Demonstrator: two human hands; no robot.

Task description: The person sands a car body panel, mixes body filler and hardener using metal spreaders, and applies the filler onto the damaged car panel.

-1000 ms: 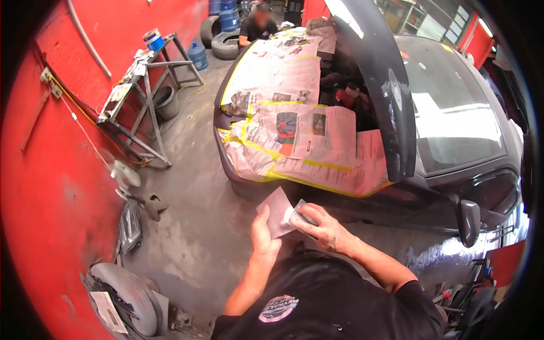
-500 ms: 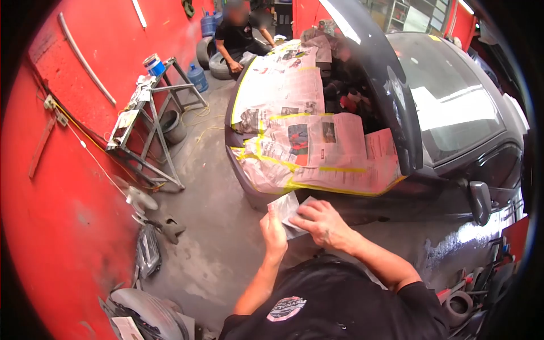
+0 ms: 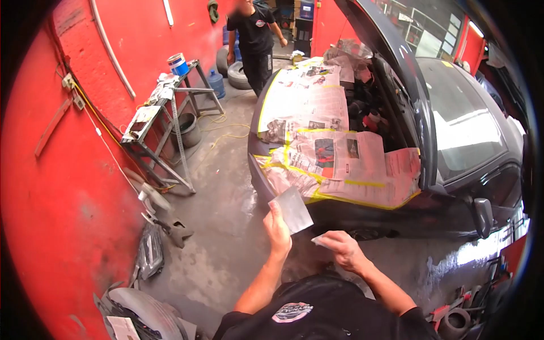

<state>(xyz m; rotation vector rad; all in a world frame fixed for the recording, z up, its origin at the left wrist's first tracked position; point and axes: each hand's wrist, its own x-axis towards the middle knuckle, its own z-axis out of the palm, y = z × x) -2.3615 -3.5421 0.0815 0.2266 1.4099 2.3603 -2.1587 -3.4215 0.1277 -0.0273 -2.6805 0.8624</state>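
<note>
My left hand [image 3: 277, 229] is closed on one edge of a flat, pale grey square sheet [image 3: 293, 210], tilted upward just in front of the car's fender. I cannot tell the sheet's material. Lower and to the right, my right hand [image 3: 345, 250] pinches a small, thin, whitish flat piece [image 3: 323, 242], mostly covered by the fingers. A gap separates the two hands. Beyond them stands a dark car [image 3: 362, 218] with its hood raised. Newspaper [image 3: 317, 105] and yellow masking tape [image 3: 362, 199] cover its front end and the near fender.
A person [image 3: 255, 34] in black stands beyond the car's front. Along the red wall is a metal stand [image 3: 184, 148] with a paint can [image 3: 177, 64]. A bucket [image 3: 187, 130], water jug [image 3: 216, 84], tire [image 3: 238, 75] and headlight [image 3: 149, 249] are on the floor.
My hands, together at the sheet before, are now apart; the right one has moved down and away with the small piece. The other person has risen from low beside the car to standing.
</note>
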